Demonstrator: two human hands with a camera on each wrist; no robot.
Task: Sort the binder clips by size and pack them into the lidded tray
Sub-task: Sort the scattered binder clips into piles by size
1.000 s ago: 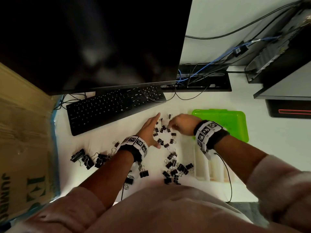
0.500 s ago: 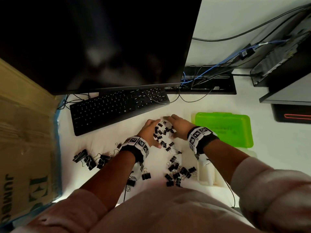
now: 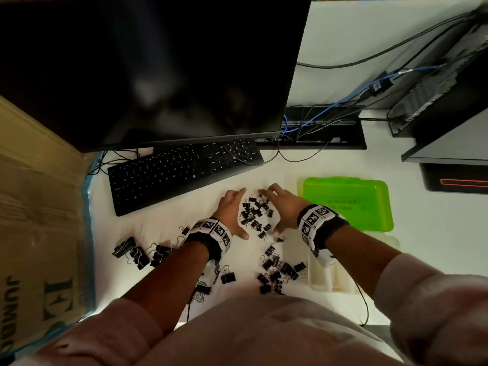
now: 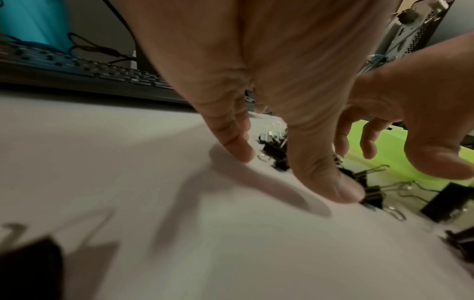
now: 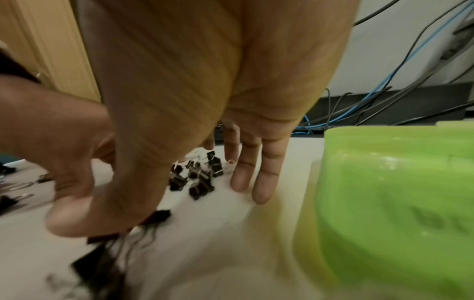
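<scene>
**Hands close in around the small clips**

A second ago the right hand was picking among scattered small binder clips while the left lay flat beside them; since then both have drawn together, and now the left hand (image 3: 232, 212) and right hand (image 3: 281, 210) cup a tightened pile of small clips (image 3: 254, 213) between them on the white table (image 3: 163, 228). Neither hand grips anything: the fingers are spread and only lightly bent, tips down on the table, acting as walls. This looks like herding one size into a single heap before scooping it up, so sorting seems well along and packing not yet begun.

The other groups lie apart: the large clips (image 3: 137, 253) to the left, near the cardboard box (image 3: 34, 220), and a medium cluster (image 3: 278, 272) nearer the body. The tray (image 3: 320, 281) sits at the right, partly under the right forearm, with its green lid (image 3: 346, 202) lying beyond it.

Only the head view shows this layout. The left wrist view adds that the left fingertips (image 4: 241, 150) press the table just beside the clips, with the keyboard (image 4: 77, 69) behind. The right wrist view shows the right fingertips (image 5: 261, 192) on the table between the pile and the green lid (image 5: 397, 203), and a few blurred clips under the thumb; whether the thumb touches them cannot be told.
</scene>
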